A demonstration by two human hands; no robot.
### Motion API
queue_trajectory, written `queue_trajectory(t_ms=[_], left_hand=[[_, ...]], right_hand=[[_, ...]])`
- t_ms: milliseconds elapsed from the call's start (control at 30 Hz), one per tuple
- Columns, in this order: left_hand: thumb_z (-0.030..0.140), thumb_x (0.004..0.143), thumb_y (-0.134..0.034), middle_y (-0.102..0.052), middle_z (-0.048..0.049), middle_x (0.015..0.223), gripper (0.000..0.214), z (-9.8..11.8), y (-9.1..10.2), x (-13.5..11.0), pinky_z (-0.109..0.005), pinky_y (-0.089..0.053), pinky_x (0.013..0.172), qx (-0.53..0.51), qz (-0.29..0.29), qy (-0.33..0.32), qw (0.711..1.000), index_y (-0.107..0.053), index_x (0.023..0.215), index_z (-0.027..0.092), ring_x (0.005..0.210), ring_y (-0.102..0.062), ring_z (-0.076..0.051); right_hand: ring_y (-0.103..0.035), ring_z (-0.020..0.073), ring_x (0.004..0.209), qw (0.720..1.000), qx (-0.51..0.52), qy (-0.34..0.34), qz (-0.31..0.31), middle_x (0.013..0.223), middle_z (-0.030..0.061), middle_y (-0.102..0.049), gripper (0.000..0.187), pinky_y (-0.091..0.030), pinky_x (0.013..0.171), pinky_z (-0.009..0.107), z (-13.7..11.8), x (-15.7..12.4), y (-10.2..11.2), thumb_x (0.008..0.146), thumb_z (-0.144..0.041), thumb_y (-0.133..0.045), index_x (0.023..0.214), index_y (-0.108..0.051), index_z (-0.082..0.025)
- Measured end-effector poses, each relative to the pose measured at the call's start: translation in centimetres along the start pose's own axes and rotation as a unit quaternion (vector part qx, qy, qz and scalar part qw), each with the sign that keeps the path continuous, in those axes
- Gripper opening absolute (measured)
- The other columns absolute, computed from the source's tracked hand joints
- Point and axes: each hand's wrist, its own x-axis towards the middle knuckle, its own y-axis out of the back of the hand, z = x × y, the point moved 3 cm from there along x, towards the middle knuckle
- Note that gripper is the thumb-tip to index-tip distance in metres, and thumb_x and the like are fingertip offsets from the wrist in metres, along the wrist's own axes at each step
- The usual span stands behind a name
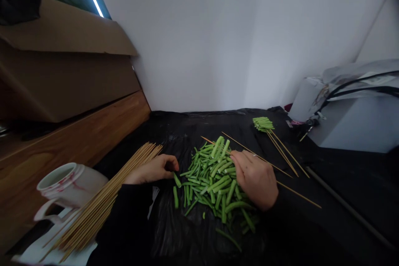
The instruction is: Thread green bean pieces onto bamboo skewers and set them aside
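Cut green bean pieces (204, 178) lie in a loose heap on black plastic sheeting in front of me. At the heap's left edge, my left hand (156, 168) is closed in a pinch, with a short green bean piece (177, 180) at its fingertips. My right hand (255, 176) curls over the heap's right side, fingers together. Its fingertips are hidden against the beans, so what they grip does not show. Several thicker, paler pieces (220, 148) point upward just left of it. Thin bamboo skewers (254, 153) lie behind and beside this hand.
A thick bundle of bamboo skewers (112, 193) lies left, beside a white mug (73, 185). Skewered green beans (263, 124) rest at the back right. A cardboard box (68, 66) stands at left, a pale container (355, 120) at right, and a white wall (212, 41) behind.
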Motion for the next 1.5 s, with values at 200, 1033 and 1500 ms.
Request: queue_trajectory(t_ms=[200, 1033, 1500], left_hand=[[0.02, 0.058, -0.063, -0.067, -0.0009, 0.071, 0.019, -0.1, -0.8, 0.7, -0.024, -0.038, 0.059, 0.079, 0.004, 0.017, 0.997, -0.071, 0.075, 0.02, 0.068, -0.059, -0.018], [0.036, 0.066, -0.079, -0.07, -0.0045, 0.085, 0.037, 8.0, -5.3, 5.9, -0.027, -0.048, 0.075, -0.493, 0.237, -0.131, 0.827, -0.072, 0.097, 0.017, 0.077, -0.063, -0.015], [0.026, 0.068, -0.081, -0.073, -0.007, 0.089, 0.034, 8.6, -6.0, 5.1, -0.022, -0.047, 0.072, -0.599, 0.155, -0.118, 0.777, -0.075, 0.1, 0.014, 0.073, -0.061, -0.01]], right_hand=[[-0.057, 0.0147, 0.068, 1.0, -0.004, 0.0, -0.001, 0.072, 0.0028, -0.062, 0.025, -0.036, 0.061, 0.027, 0.1, 0.0, -0.1, 0.096, -0.018, -0.041, 0.095, -0.066, -0.017], [-0.06, 0.0159, 0.084, 0.997, 0.034, 0.009, 0.068, 0.086, 0.0057, -0.065, 0.022, -0.042, 0.074, 0.027, 4.0, 0.7, -0.3, 0.097, -0.016, -0.042, 0.104, -0.062, -0.016], [-0.053, 0.0161, 0.077, 0.998, 0.007, 0.048, 0.052, 0.079, 0.0043, -0.062, 0.021, -0.037, 0.07, 0.03, 3.2, -0.7, 0.1, 0.093, -0.012, -0.046, 0.105, -0.063, -0.015]])
